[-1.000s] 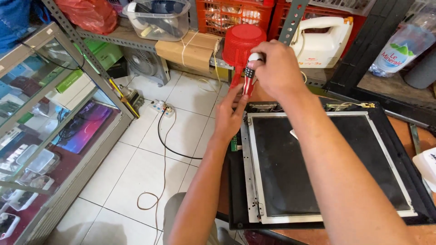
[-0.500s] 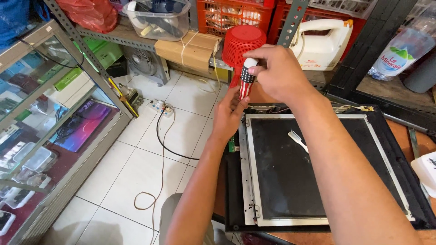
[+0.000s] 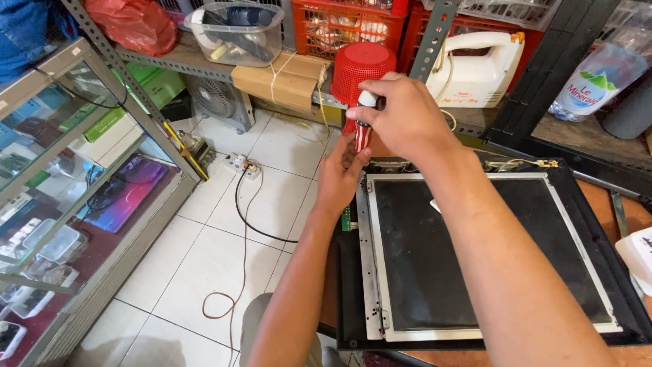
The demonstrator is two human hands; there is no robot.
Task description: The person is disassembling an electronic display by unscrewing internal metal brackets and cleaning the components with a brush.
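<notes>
My right hand [image 3: 401,115] grips the top of a red screwdriver [image 3: 362,130] with a white cap, held upright over the far left corner of a dismantled flat screen panel [image 3: 475,258] with a bare metal frame. My left hand [image 3: 343,173] steadies the screwdriver's lower handle and shaft with its fingers. The tip is hidden behind my left hand. The panel lies face up on a wooden table [image 3: 611,197].
A glass display cabinet [image 3: 75,197] stands at the left. A power strip [image 3: 243,164] and black cable [image 3: 241,217] lie on the tiled floor. Behind are metal shelves with a red basket [image 3: 360,64], a cardboard parcel [image 3: 282,81], a white appliance [image 3: 479,64] and a small fan [image 3: 212,98].
Both hands and the screwdriver stay at the panel's far left corner; my right hand has turned a little on the handle. The view has shifted slightly.
</notes>
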